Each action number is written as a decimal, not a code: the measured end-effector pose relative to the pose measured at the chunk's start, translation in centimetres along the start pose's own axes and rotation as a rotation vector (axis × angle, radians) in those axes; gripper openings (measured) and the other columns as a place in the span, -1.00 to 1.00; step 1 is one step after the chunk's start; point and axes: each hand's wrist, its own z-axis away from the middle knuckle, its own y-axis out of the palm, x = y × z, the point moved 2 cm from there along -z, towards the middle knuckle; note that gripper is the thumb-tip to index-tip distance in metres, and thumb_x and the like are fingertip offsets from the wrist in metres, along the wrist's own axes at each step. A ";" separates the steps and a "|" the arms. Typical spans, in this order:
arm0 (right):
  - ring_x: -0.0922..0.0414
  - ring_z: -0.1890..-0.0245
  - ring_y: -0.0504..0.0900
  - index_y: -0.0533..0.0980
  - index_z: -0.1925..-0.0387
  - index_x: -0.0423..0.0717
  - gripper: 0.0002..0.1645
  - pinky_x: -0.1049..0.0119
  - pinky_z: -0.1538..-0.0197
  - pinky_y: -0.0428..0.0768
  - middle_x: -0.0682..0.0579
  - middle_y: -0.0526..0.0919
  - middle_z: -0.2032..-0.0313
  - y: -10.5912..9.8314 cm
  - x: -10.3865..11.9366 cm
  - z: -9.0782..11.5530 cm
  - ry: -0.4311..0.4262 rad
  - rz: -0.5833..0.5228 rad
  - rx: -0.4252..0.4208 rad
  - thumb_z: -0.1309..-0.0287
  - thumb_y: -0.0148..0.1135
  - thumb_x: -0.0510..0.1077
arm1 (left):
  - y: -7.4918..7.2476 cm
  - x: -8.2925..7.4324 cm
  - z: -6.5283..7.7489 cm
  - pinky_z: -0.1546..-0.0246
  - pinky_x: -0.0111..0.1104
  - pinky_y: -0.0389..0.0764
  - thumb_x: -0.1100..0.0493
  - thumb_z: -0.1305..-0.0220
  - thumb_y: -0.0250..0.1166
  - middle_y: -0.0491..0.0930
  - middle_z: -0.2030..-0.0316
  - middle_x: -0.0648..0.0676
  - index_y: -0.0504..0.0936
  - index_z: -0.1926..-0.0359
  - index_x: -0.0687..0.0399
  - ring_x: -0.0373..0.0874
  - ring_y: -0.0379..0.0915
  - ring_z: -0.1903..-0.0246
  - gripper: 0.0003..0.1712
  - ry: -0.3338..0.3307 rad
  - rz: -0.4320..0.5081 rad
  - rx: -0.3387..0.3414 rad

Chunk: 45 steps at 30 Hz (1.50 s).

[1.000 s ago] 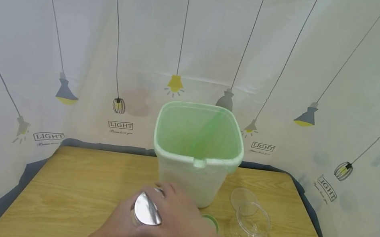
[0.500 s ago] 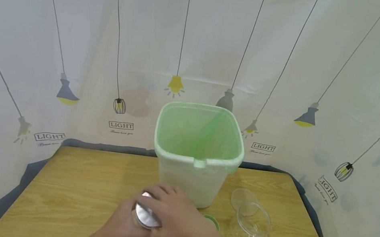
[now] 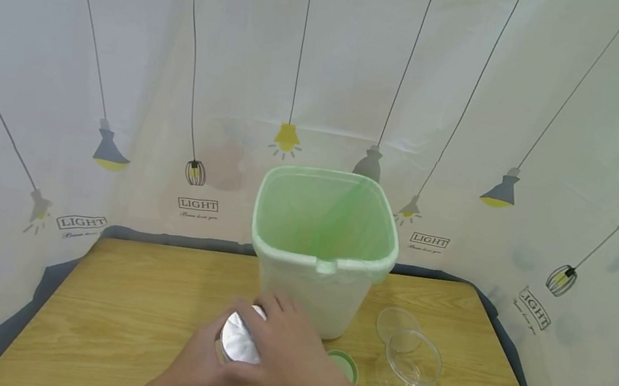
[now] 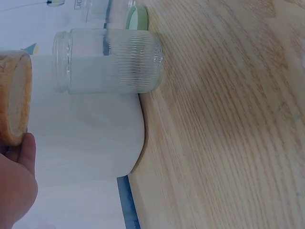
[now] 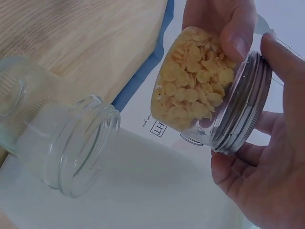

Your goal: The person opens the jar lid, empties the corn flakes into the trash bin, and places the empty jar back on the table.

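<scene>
Both hands hold a small clear jar of yellow cereal flakes above the table in front of the bin. My left hand grips the jar's body. My right hand has its thumb and fingers around the silver screw lid, which sits on the jar's mouth. In the right wrist view the jar is tilted, and the ridged lid rim lies between thumb and fingers. An open ribbed glass jar stands on the table close by, largely hidden under the hands in the head view.
A white bin with a pale green liner stands behind the hands. On its right lie a green-rimmed lid, a clear open container and a clear round lid. The wooden table extends left.
My right hand has rocked around the lid, tilting forward and then back, with its fingers shifting on the rim. The left hand keeps its hold; the jar stays in nearly the same place.
</scene>
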 end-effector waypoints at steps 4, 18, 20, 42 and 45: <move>0.16 0.02 0.48 0.41 -0.18 0.22 -0.25 0.26 0.02 0.52 0.15 0.55 0.00 0.0 -0.1 0.0 -0.070 -0.019 0.003 0.00 0.23 0.44 | 0.1 -0.1 0.0 0.02 -0.37 0.62 0.06 0.13 0.59 0.59 -0.05 -0.08 0.36 -0.28 -0.20 -0.22 0.56 0.04 -0.09 -0.010 0.017 -0.003; -0.01 -0.26 0.40 0.22 -0.39 0.13 0.08 0.03 -0.31 0.42 -0.04 0.43 -0.25 -0.1 0.0 0.1 0.070 -0.033 0.073 0.03 0.02 0.65 | 0.0 0.0 0.1 -0.13 -0.35 0.53 0.01 0.17 0.61 0.56 -0.15 -0.04 0.33 -0.36 -0.14 -0.24 0.49 -0.07 0.02 -0.064 -0.024 -0.039; 0.03 -0.17 0.43 0.21 -0.39 0.12 0.14 0.10 -0.26 0.45 -0.01 0.47 -0.14 0.0 0.0 0.1 0.090 -0.011 0.066 0.10 0.05 0.67 | 0.0 0.0 0.1 -0.13 -0.37 0.52 -0.01 0.17 0.61 0.55 -0.16 -0.07 0.32 -0.36 -0.17 -0.24 0.49 -0.09 0.03 -0.079 -0.026 -0.040; 0.06 -0.14 0.44 0.32 -0.31 0.17 0.00 0.13 -0.22 0.48 0.02 0.48 -0.12 -0.3 0.0 0.0 0.083 -0.050 0.110 0.05 0.08 0.63 | -0.1 0.3 0.0 -0.13 -0.36 0.51 0.03 0.13 0.60 0.55 -0.15 -0.10 0.29 -0.37 -0.24 -0.24 0.51 -0.05 0.01 -0.055 -0.001 -0.039; 0.12 -0.02 0.44 0.36 -0.29 0.15 0.01 0.23 -0.12 0.50 0.07 0.51 -0.01 -0.3 0.0 -0.1 0.084 -0.021 0.094 0.08 0.10 0.63 | -0.1 0.3 0.0 -0.09 -0.36 0.54 0.05 0.12 0.59 0.57 -0.11 -0.07 0.31 -0.37 -0.20 -0.25 0.52 -0.01 -0.01 -0.019 -0.003 -0.040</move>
